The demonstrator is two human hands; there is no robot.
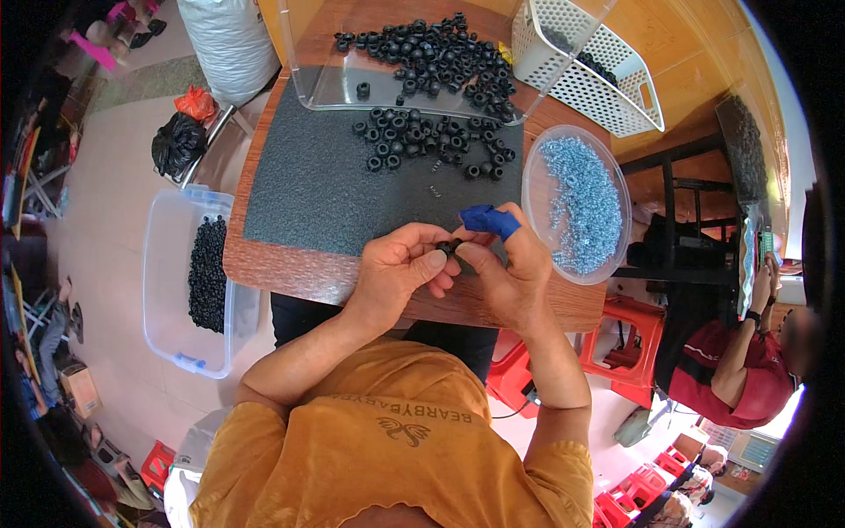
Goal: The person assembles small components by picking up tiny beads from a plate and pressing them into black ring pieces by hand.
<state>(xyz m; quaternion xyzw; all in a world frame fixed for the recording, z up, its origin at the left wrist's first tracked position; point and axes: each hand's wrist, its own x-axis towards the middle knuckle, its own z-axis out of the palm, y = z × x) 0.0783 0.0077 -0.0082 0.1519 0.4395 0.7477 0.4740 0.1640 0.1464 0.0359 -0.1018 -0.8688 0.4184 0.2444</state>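
Between the fingertips of both hands is a small black plastic piece, held over the near edge of the mat. My left hand pinches it from the left with thumb and forefinger. My right hand pinches from the right, blue tape wrapped around its index finger. The fingers partly hide the piece. Just beyond, a pile of rounded black plastic pieces with holes lies on the dark grey mat. A tiny metal spring rests on the mat nearer my hands.
A clear bin of black pieces stands at the mat's far side. To the right is a round tub of tiny shiny bluish pieces; behind it, a white perforated basket. A clear box stands left of the table. A person sits at right.
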